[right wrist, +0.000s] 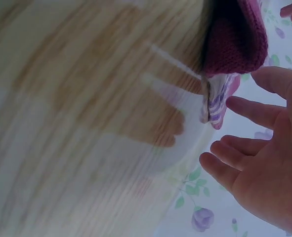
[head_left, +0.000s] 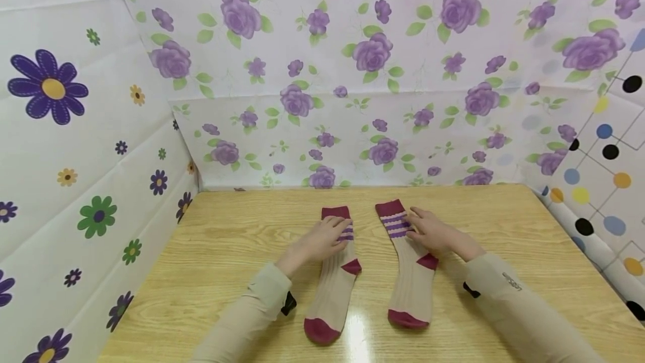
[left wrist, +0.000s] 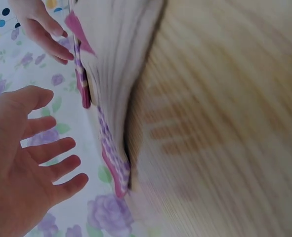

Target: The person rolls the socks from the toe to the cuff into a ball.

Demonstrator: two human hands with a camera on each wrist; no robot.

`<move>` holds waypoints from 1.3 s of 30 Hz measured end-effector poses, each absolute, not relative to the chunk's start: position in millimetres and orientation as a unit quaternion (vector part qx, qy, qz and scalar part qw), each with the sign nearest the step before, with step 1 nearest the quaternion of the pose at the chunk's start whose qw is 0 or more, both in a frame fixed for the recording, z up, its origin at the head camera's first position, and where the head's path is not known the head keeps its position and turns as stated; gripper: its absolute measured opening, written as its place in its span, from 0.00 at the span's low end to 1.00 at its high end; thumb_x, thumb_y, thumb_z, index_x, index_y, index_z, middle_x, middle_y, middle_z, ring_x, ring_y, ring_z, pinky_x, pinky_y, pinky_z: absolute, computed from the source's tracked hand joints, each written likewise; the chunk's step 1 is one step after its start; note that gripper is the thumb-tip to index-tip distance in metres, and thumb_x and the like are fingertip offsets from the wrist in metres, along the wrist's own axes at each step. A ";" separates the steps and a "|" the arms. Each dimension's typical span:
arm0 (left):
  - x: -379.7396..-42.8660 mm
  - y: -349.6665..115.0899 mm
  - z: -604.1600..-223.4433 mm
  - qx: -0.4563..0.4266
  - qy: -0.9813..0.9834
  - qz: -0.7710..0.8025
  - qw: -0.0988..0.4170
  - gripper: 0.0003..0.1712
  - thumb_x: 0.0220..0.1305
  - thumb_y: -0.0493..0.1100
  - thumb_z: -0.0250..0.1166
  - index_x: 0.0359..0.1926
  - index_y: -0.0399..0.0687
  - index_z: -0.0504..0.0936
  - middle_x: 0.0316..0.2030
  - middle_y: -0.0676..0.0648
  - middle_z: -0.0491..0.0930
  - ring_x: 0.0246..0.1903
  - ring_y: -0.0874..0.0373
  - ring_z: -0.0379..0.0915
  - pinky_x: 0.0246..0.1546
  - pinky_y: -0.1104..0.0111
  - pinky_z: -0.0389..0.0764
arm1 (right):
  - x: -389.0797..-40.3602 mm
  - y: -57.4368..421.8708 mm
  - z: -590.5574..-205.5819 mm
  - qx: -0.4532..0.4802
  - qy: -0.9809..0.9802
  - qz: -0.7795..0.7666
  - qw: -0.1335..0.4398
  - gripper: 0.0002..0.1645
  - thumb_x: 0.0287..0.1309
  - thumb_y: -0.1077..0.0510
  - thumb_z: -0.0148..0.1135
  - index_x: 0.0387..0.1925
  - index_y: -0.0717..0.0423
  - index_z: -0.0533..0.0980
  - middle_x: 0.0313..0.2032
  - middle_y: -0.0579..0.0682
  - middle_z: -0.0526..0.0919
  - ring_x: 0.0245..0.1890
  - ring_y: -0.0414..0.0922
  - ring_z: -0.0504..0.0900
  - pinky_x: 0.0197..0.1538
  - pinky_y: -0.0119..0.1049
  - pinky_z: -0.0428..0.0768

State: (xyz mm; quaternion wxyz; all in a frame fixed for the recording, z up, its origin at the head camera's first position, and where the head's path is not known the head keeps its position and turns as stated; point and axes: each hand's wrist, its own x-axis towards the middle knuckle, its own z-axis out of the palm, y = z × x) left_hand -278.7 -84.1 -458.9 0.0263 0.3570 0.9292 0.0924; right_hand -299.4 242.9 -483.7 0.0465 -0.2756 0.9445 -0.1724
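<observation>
Two beige socks with maroon cuffs, heels and toes and purple stripes lie side by side, toes toward me. Over the striped part of the left sock (head_left: 335, 290) is my left hand (head_left: 325, 238), hiding some of the stripes. In the left wrist view, the left hand (left wrist: 27, 153) has its fingers spread and slightly bent, apart from the sock (left wrist: 116, 59). My right hand (head_left: 434, 233) hovers at the right edge of the right sock (head_left: 413, 284), beside its stripes. The right wrist view shows the right hand (right wrist: 264, 148) with loose fingers and nothing gripped, near the maroon heel (right wrist: 234, 49).
Both socks lie on a light wood-grain table (head_left: 242, 223). Behind it hangs a sheet with purple roses (head_left: 373, 52). A flower-print sheet (head_left: 101, 144) closes the left side, and a dotted sheet (head_left: 599, 184) the right.
</observation>
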 end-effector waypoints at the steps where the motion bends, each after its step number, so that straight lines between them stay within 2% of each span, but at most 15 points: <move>1: -278.4 -82.5 -459.4 0.360 0.928 0.094 0.027 0.30 0.72 0.49 0.54 0.70 0.43 0.63 0.67 0.42 0.66 0.68 0.47 0.59 0.67 0.53 0.65 | -300.0 242.2 -484.0 -0.275 0.944 -0.174 0.049 0.25 0.69 0.55 0.52 0.62 0.66 0.69 0.68 0.76 0.55 0.67 0.72 0.56 0.65 0.66 0.60; 7: -276.6 -71.5 -457.7 0.383 0.914 0.125 0.042 0.21 0.73 0.45 0.53 0.63 0.43 0.72 0.64 0.41 0.71 0.68 0.47 0.61 0.69 0.56 0.61 | -306.6 237.4 -483.5 -0.283 0.943 -0.172 0.017 0.20 0.68 0.57 0.53 0.54 0.66 0.76 0.62 0.74 0.68 0.65 0.71 0.62 0.64 0.64 0.63; 11: -277.1 -64.8 -457.3 0.397 0.911 0.111 0.033 0.19 0.72 0.43 0.53 0.60 0.43 0.76 0.58 0.44 0.76 0.64 0.49 0.66 0.71 0.57 0.59 | -310.7 235.1 -480.6 -0.271 0.945 -0.181 0.013 0.18 0.68 0.58 0.53 0.51 0.66 0.78 0.58 0.72 0.73 0.64 0.70 0.65 0.65 0.63 0.63; 13: -276.8 -61.6 -457.5 0.402 0.908 0.109 0.033 0.18 0.72 0.43 0.54 0.58 0.43 0.77 0.56 0.45 0.78 0.61 0.51 0.69 0.70 0.59 0.61 | -312.2 233.9 -479.5 -0.268 0.946 -0.180 0.012 0.17 0.67 0.58 0.52 0.50 0.65 0.78 0.56 0.70 0.76 0.62 0.69 0.67 0.64 0.62 0.65; 17: -274.1 -55.1 -459.1 0.412 0.903 0.112 0.049 0.17 0.72 0.43 0.54 0.56 0.43 0.79 0.53 0.46 0.80 0.56 0.54 0.73 0.64 0.62 0.68 | -315.2 231.0 -478.5 -0.269 0.945 -0.186 0.010 0.16 0.66 0.60 0.54 0.47 0.66 0.80 0.49 0.66 0.81 0.54 0.63 0.77 0.58 0.57 0.73; 21: -269.8 -50.0 -461.1 0.415 0.899 0.120 0.073 0.17 0.72 0.44 0.54 0.54 0.43 0.81 0.49 0.47 0.83 0.50 0.57 0.75 0.63 0.64 0.69 | -316.8 227.8 -476.6 -0.260 0.944 -0.204 0.021 0.14 0.64 0.61 0.55 0.45 0.67 0.80 0.44 0.64 0.83 0.43 0.54 0.81 0.50 0.52 0.79; 24: -267.4 -47.2 -462.8 0.419 0.894 0.134 0.083 0.16 0.72 0.43 0.55 0.53 0.42 0.82 0.46 0.47 0.84 0.41 0.61 0.76 0.55 0.69 0.74 | -318.1 225.2 -475.8 -0.241 0.945 -0.219 0.032 0.15 0.64 0.61 0.55 0.46 0.68 0.80 0.45 0.64 0.84 0.38 0.49 0.79 0.46 0.48 0.79; 26: -266.4 -45.4 -464.3 0.421 0.891 0.145 0.091 0.15 0.72 0.42 0.55 0.52 0.42 0.82 0.43 0.47 0.84 0.33 0.65 0.74 0.43 0.75 0.75 | -319.7 223.9 -475.6 -0.233 0.946 -0.223 0.035 0.16 0.64 0.61 0.55 0.46 0.68 0.80 0.45 0.65 0.84 0.36 0.49 0.78 0.44 0.47 0.79; 29: -265.7 -42.2 -466.9 0.424 0.886 0.159 0.101 0.15 0.72 0.42 0.55 0.52 0.41 0.83 0.37 0.48 0.84 0.19 0.69 0.63 0.30 0.80 0.69 | -322.0 223.0 -476.5 -0.223 0.948 -0.225 0.036 0.17 0.63 0.61 0.55 0.47 0.69 0.79 0.44 0.64 0.84 0.38 0.49 0.80 0.45 0.47 0.79; 32: -264.9 -38.5 -468.3 0.424 0.886 0.155 0.101 0.16 0.72 0.41 0.54 0.52 0.41 0.83 0.32 0.49 0.83 0.14 0.70 0.57 0.26 0.81 0.65 | -324.2 223.2 -478.2 -0.216 0.948 -0.231 0.040 0.17 0.62 0.61 0.55 0.47 0.69 0.78 0.43 0.64 0.84 0.38 0.49 0.80 0.43 0.45 0.79; 35: -264.0 -34.9 -469.0 0.418 0.891 0.145 0.097 0.16 0.72 0.42 0.54 0.51 0.41 0.83 0.36 0.49 0.84 0.16 0.71 0.60 0.26 0.81 0.66 | -325.8 223.0 -479.4 -0.208 0.947 -0.239 0.047 0.17 0.61 0.62 0.56 0.47 0.70 0.78 0.42 0.63 0.84 0.35 0.47 0.78 0.39 0.41 0.78; 39: -263.0 -30.7 -469.2 0.408 0.894 0.153 0.100 0.15 0.71 0.41 0.54 0.50 0.42 0.84 0.38 0.48 0.85 0.19 0.70 0.64 0.27 0.81 0.68 | -329.8 223.6 -480.8 -0.204 0.943 -0.258 0.048 0.17 0.59 0.61 0.58 0.46 0.69 0.78 0.41 0.63 0.84 0.37 0.50 0.80 0.41 0.43 0.80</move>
